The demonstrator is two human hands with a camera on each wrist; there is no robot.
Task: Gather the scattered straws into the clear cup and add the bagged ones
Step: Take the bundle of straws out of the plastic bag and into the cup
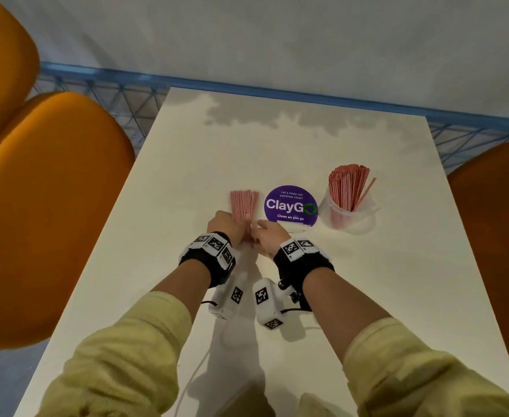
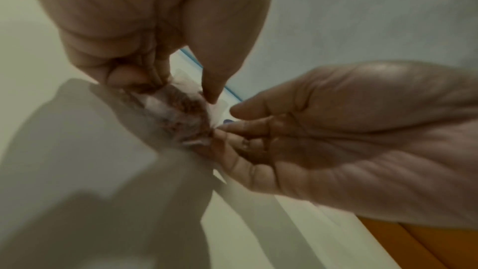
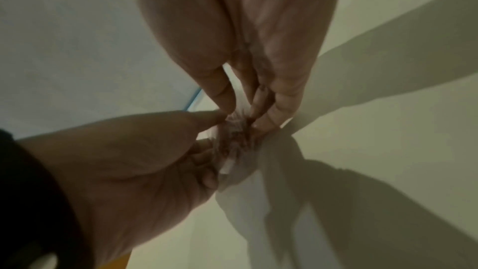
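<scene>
Both hands meet at the near end of the bag of straws (image 1: 245,206), the left hand (image 1: 226,225) and the right hand (image 1: 269,236) each with its grip pinching the thin, crinkly clear film at the bag's mouth, thumb against fingertips. If the slick film tears suddenly or the two pulls are uneven, the light, thin pink straws could spill and roll across the smooth white bench (image 1: 277,145). The bag lies flat on the bench just left of a round purple sticker (image 1: 290,206), while the clear cup (image 1: 348,212), soft-walled and already packed with upright straws, stands beyond the sticker to the right, with little room left and easy to tip.
</scene>
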